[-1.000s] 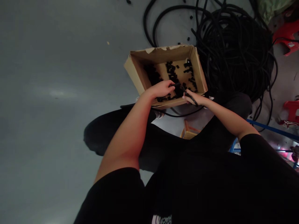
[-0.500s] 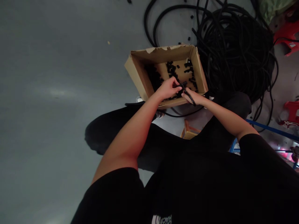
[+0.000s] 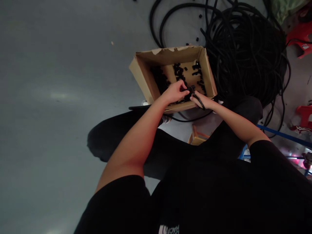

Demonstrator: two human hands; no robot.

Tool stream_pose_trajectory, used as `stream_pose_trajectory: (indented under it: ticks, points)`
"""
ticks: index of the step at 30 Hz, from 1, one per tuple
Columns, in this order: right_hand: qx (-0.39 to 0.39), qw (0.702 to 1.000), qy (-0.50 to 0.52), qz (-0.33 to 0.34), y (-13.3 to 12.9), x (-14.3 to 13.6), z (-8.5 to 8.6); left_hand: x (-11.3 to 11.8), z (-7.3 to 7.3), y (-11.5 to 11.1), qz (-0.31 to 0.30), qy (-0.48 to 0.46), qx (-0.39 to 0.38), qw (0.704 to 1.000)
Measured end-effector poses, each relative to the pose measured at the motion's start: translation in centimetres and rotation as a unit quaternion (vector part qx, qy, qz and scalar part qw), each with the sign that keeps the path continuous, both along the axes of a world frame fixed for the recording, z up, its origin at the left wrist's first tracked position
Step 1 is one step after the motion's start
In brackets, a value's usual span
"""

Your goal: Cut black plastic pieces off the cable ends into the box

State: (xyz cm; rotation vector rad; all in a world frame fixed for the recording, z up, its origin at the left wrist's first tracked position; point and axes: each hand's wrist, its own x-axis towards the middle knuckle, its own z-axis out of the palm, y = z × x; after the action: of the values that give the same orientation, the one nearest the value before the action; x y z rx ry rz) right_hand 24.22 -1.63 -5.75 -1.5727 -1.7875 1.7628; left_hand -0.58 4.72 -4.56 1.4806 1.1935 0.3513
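Over a cardboard box (image 3: 141, 78), the left hand (image 3: 175, 92) holds a black tube (image 3: 193, 87) and the right hand (image 3: 201, 99) holds scissors (image 3: 201, 104).
Grey floor (image 3: 60, 65) is left of the box. The left hand reaches over the box's near side, fingers pinched tight on the tube. Little black bits (image 3: 179, 71) lie inside the box, at its left, middle and right. The tube sticks out right of the left hand, and the scissors meet it there; the blades are too dark to see well. The right hand curls round the handles above the box's near right side. A big pile of black hose (image 3: 246, 55) sits just right of the box.
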Motion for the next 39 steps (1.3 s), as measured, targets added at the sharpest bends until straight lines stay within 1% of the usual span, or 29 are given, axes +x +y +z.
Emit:
stream_pose_trajectory:
  ticks: [2,5,7,9,10,12,14,15,17,20,22,24,27,30,32,35,37,39]
  points:
    - [0.003,1.000,0.000,0.002,0.0,0.0,0.7,-0.1,0.3,0.0,0.003,0.020,0.012,1.000]
    - [-0.007,1.000,-0.011,-0.012,0.0,-0.2,1.4,-0.4,1.2,0.0,0.002,0.066,0.048,0.997]
    - [-0.017,0.999,-0.021,-0.022,-0.1,-0.4,1.6,-0.5,1.7,0.0,0.002,0.082,0.072,0.994]
    - [-0.019,0.999,-0.023,-0.022,0.0,-0.6,1.4,-0.4,1.9,-0.1,0.001,0.073,0.076,0.994]
    - [-0.013,0.999,-0.021,-0.021,0.0,-0.6,1.3,-0.4,1.9,-0.1,-0.001,0.057,0.063,0.996]
    - [0.011,1.000,-0.019,-0.011,0.2,-0.6,1.3,-0.2,1.9,-0.2,-0.008,0.014,0.012,1.000]
    - [0.041,0.999,-0.031,-0.002,0.4,-0.4,1.5,-0.1,1.9,-0.1,-0.012,-0.021,-0.039,0.999]
    - [0.051,0.998,-0.045,0.000,0.5,-0.3,1.7,-0.1,2.0,0.0,-0.013,-0.027,-0.052,0.998]
    - [0.060,0.996,-0.073,0.005,0.6,-0.2,2.3,-0.4,2.4,0.4,-0.014,-0.018,-0.056,0.998]
    - [0.055,0.994,-0.096,0.006,0.6,-0.3,3.0,-1.0,3.3,1.0,-0.032,0.019,-0.053,0.998]
    - [0.047,0.994,-0.095,0.004,0.5,-0.4,3.0,-1.2,3.9,1.2,-0.042,0.037,-0.056,0.997]
    - [0.041,0.995,-0.087,0.002,0.4,-0.5,2.9,-1.2,4.3,1.2,-0.046,0.034,-0.068,0.996]
    - [0.040,0.996,-0.076,0.004,0.3,-0.7,2.9,-1.0,4.3,0.8,-0.068,-0.015,-0.103,0.992]
    - [0.043,0.997,-0.068,0.000,0.4,-0.7,3.4,-1.0,3.7,0.7,-0.091,-0.038,-0.117,0.988]
    - [0.040,0.997,-0.071,-0.007,0.6,-0.6,3.8,-1.4,3.2,1.1,-0.088,-0.016,-0.098,0.991]
    - [0.013,0.997,-0.072,-0.018,0.6,-0.4,4.0,-2.1,2.7,1.8,-0.054,0.039,-0.015,0.998]
    - [-0.015,0.998,-0.058,-0.025,0.4,-0.4,3.7,-2.4,2.7,2.2,-0.030,0.067,0.029,0.997]
    - [-0.036,0.998,-0.039,-0.018,0.1,-0.4,3.1,-2.3,3.0,2.2,-0.023,0.067,0.036,0.997]
